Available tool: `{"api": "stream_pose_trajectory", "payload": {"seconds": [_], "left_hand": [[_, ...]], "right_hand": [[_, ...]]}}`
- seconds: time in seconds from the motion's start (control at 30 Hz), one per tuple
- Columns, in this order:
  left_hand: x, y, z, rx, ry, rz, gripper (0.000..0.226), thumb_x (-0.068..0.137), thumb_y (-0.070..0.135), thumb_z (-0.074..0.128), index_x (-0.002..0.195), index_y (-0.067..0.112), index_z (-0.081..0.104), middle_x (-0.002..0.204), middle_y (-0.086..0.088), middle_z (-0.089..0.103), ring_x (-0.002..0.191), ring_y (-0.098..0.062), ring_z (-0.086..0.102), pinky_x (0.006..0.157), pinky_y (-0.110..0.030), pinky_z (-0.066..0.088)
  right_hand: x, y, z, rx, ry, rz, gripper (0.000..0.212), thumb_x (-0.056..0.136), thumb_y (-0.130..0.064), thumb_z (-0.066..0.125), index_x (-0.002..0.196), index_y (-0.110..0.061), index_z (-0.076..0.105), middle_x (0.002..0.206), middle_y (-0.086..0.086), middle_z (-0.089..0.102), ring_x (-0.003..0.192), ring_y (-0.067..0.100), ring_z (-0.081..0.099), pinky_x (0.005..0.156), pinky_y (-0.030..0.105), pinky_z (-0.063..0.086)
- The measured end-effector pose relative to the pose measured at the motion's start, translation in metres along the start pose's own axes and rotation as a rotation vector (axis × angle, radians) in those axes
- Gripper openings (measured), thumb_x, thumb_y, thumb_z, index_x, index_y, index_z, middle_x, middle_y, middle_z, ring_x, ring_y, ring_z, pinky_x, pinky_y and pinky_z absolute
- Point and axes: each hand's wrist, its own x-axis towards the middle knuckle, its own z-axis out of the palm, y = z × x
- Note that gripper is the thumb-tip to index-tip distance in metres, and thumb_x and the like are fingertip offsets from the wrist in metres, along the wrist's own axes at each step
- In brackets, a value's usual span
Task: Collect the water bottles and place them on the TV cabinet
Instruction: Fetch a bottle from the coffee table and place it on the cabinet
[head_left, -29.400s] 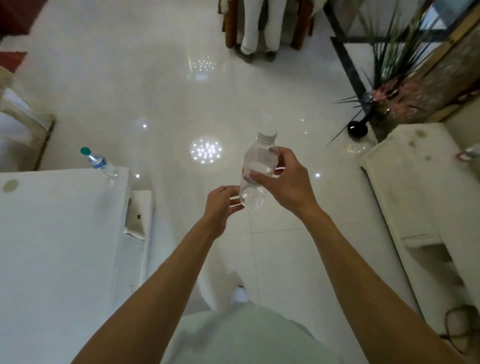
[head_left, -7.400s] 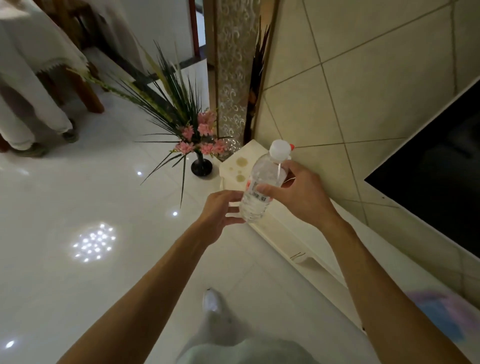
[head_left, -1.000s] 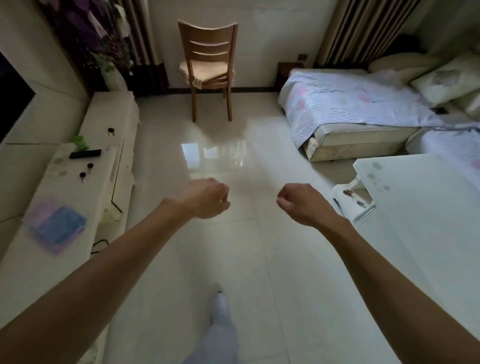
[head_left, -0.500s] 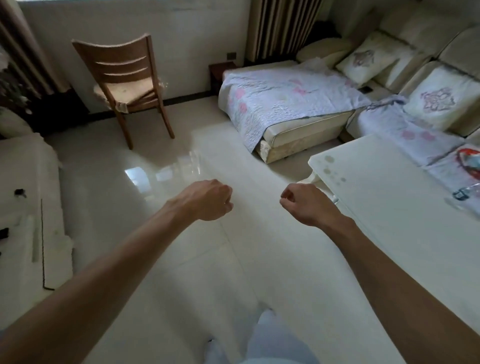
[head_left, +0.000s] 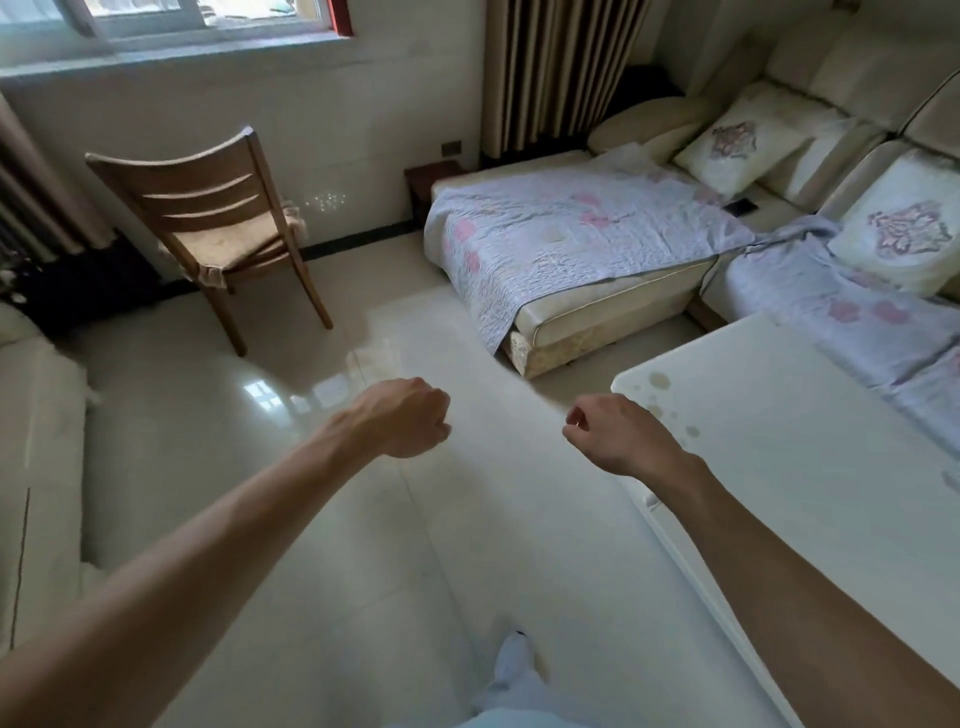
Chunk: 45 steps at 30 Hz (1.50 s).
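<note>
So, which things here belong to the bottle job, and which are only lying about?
Job: left hand and right hand, both empty; white cabinet at the left edge. No bottle clearly visible.
Lying about: wooden chair, white table, quilt-covered sofa, cushions, curtain.

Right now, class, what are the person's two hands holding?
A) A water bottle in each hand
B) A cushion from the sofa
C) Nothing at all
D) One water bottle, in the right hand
C: the left hand and the right hand are both curled in mid-air with nothing in them.

white table with brown stains
</note>
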Motion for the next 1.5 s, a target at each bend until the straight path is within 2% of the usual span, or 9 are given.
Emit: {"api": "stream_pose_trajectory", "payload": {"seconds": [0.2,0.47,0.6,0.7,0.83,0.97,1.23,1.37,1.5], "left_hand": [[0.08,0.013,-0.039,-0.009,0.016,0.001,0.033,0.098,0.041,0.045,0.114,0.019,0.064,0.114,-0.005,0.067,0.1,-0.026,0.064,0.081,-0.035,0.054],[0.19,0.001,-0.064,0.026,-0.034,0.081,0.033,0.098,0.04,0.045,0.115,0.018,0.063,0.115,-0.007,0.066,0.104,-0.028,0.063,0.079,-0.033,0.051],[0.263,-0.009,-0.087,0.057,-0.009,0.149,0.033,0.098,0.04,0.044,0.113,0.018,0.065,0.113,-0.004,0.067,0.102,-0.027,0.063,0.07,-0.029,0.044],[0.323,-0.017,-0.11,0.042,-0.001,0.221,0.032,0.097,0.039,0.045,0.11,0.017,0.065,0.112,-0.005,0.067,0.102,-0.027,0.064,0.075,-0.031,0.048],[0.395,-0.021,-0.14,0.021,0.015,0.339,0.028,0.095,0.038,0.045,0.1,0.018,0.063,0.103,-0.004,0.069,0.092,-0.026,0.065,0.076,-0.036,0.054],[0.453,-0.015,-0.167,0.053,0.028,0.441,0.028,0.095,0.038,0.047,0.104,0.017,0.064,0.103,-0.005,0.069,0.093,-0.026,0.065,0.077,-0.037,0.055],[0.536,0.022,-0.201,0.103,-0.009,0.614,0.032,0.098,0.037,0.046,0.111,0.013,0.063,0.108,-0.007,0.068,0.095,-0.026,0.066,0.075,-0.032,0.05],[0.581,0.049,-0.216,0.135,-0.044,0.666,0.032,0.099,0.039,0.046,0.112,0.015,0.063,0.109,-0.006,0.068,0.096,-0.025,0.065,0.078,-0.033,0.051],[0.633,0.082,-0.24,0.17,-0.045,0.7,0.032,0.1,0.037,0.045,0.117,0.015,0.061,0.113,-0.006,0.068,0.099,-0.025,0.066,0.082,-0.033,0.053]], "right_hand": [[0.07,0.044,-0.037,-0.029,0.013,-0.024,0.024,0.091,-0.033,0.05,0.102,-0.019,0.065,0.109,0.003,0.067,0.098,0.025,0.06,0.077,0.034,0.047],[0.155,0.081,-0.061,0.005,0.003,0.038,0.018,0.09,-0.031,0.05,0.096,-0.02,0.064,0.103,-0.001,0.067,0.092,0.022,0.061,0.079,0.036,0.051],[0.204,0.099,-0.078,0.02,0.033,0.109,0.016,0.091,-0.031,0.05,0.094,-0.022,0.063,0.102,-0.002,0.066,0.09,0.02,0.059,0.075,0.035,0.051],[0.24,0.11,-0.097,0.021,0.063,0.184,0.016,0.091,-0.03,0.051,0.095,-0.02,0.063,0.102,-0.002,0.065,0.091,0.02,0.058,0.073,0.03,0.043],[0.279,0.126,-0.123,0.061,0.104,0.293,0.016,0.091,-0.028,0.05,0.095,-0.019,0.063,0.099,-0.003,0.064,0.088,0.018,0.056,0.07,0.029,0.041],[0.305,0.146,-0.141,0.071,0.154,0.385,0.016,0.091,-0.028,0.048,0.09,-0.02,0.061,0.098,-0.003,0.064,0.086,0.02,0.057,0.068,0.029,0.04],[0.34,0.198,-0.161,0.105,0.194,0.542,0.016,0.092,-0.029,0.048,0.093,-0.021,0.061,0.102,0.0,0.065,0.088,0.02,0.058,0.071,0.03,0.045],[0.362,0.234,-0.166,0.122,0.211,0.594,0.015,0.093,-0.027,0.047,0.091,-0.02,0.06,0.1,0.0,0.065,0.086,0.021,0.058,0.068,0.028,0.041],[0.396,0.286,-0.182,0.158,0.262,0.627,0.012,0.092,-0.027,0.048,0.089,-0.021,0.058,0.1,0.001,0.065,0.086,0.022,0.059,0.069,0.029,0.043]]}}
